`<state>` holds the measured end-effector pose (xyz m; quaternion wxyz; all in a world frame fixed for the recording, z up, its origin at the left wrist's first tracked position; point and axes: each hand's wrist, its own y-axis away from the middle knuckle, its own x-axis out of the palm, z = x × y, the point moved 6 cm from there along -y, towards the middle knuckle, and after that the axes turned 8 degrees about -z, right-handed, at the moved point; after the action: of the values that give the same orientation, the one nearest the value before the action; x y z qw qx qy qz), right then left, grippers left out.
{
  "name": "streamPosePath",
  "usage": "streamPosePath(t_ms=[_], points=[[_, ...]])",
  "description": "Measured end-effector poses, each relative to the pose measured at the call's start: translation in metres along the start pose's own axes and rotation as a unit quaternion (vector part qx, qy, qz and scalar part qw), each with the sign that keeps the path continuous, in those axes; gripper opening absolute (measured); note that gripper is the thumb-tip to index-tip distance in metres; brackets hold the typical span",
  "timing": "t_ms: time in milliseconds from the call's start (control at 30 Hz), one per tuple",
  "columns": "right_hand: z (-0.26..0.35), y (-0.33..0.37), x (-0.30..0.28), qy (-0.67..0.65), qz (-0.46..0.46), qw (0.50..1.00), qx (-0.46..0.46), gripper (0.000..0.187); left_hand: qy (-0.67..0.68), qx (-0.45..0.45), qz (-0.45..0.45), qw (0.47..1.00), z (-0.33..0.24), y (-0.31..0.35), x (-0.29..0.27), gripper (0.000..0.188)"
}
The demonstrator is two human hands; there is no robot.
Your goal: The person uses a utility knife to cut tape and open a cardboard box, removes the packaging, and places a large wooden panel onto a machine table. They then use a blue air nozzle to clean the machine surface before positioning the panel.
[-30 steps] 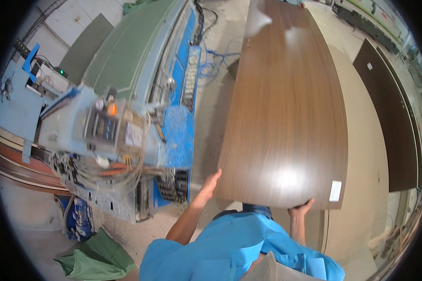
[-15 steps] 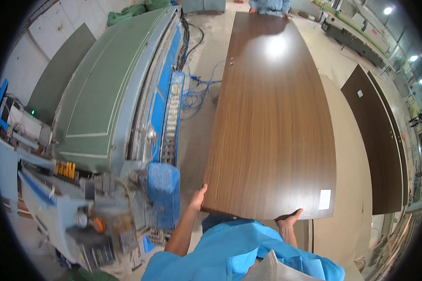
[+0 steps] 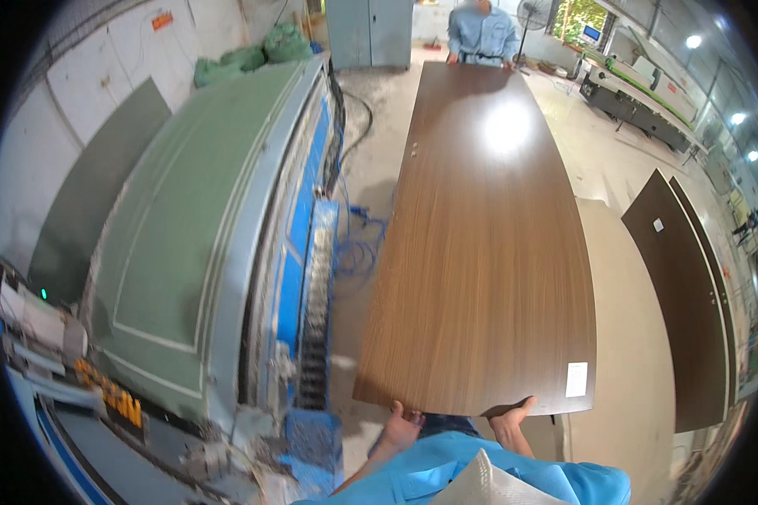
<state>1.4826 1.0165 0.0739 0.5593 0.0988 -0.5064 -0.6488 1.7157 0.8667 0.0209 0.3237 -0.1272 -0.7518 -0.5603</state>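
A long brown wood-grain door panel (image 3: 480,278) stretches away from me, level in front of my body. It has a white label (image 3: 576,380) near its near right corner and small holes by its far left edge. My left hand (image 3: 403,427) grips the near edge toward the left corner, fingertips showing at the edge. Farther right, my right hand (image 3: 514,418) holds the same edge, thumb on top and its other fingers hidden underneath. At the far end, another person (image 3: 483,38) in a light blue jacket has both hands at the panel.
On the left stands a large machine with a green bed (image 3: 173,227) and blue side rail. Blue hoses (image 3: 358,252) lie on the floor beside it. A beige board (image 3: 627,311) is right of the panel, with dark panels (image 3: 678,311) beyond. A grey cabinet (image 3: 369,34) stands at the back.
My left hand has moved from the panel's left side round to its near edge. My view has tilted up, showing more of the other person and the back of the room.
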Motion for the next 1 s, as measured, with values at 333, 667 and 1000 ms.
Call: streamPosePath(t_ms=[333,667,1000], points=[[-0.051,-0.075,0.149,-0.004,0.006,0.998,0.067,0.088,0.123,0.002,-0.184,0.975,-0.070,-0.120,0.157,0.078],[0.029,-0.177,0.166,-0.049,-0.026,0.992,0.117,0.098,0.038,0.132,-0.208,0.968,-0.240,-0.102,0.210,0.083],[0.025,-0.175,0.278,0.396,0.155,0.899,0.104,0.100,0.021,0.120,-0.155,0.980,-0.330,-0.105,0.214,0.091]])
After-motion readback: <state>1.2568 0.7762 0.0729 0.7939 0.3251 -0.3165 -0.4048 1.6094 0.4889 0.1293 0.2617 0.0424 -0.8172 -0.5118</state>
